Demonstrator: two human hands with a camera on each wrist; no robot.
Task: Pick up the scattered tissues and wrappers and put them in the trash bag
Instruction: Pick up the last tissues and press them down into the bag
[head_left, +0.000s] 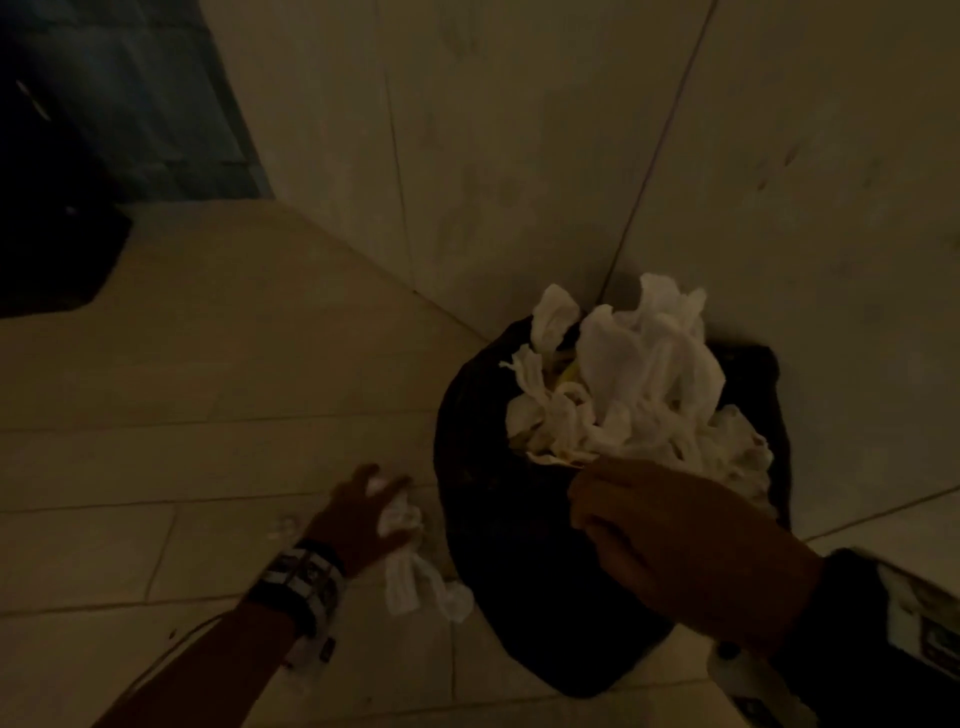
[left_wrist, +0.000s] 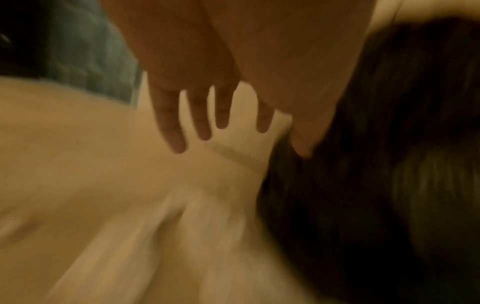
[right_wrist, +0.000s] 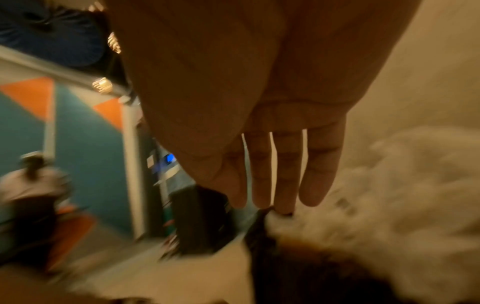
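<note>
A black trash bag (head_left: 498, 519) stands in the corner of the tiled floor, heaped with white tissues (head_left: 649, 374). One crumpled white tissue (head_left: 410, 577) lies on the floor against the bag's left side. My left hand (head_left: 374, 499) hovers over that tissue with its fingers (left_wrist: 202, 119) spread and straight, holding nothing; the tissue (left_wrist: 197, 226) is a pale blur below them. My right hand (head_left: 597, 499) is over the bag's front rim. Its fingers (right_wrist: 280, 185) are straight and together, tips touching the tissue heap (right_wrist: 389, 195).
Light tiled walls (head_left: 519, 156) meet behind the bag. A dark object (head_left: 47, 249) sits on the floor at far left under a blue-grey panel (head_left: 130, 104). The right wrist view shows a blurred person (right_wrist: 28, 185) and a dark box (right_wrist: 200, 216) further off.
</note>
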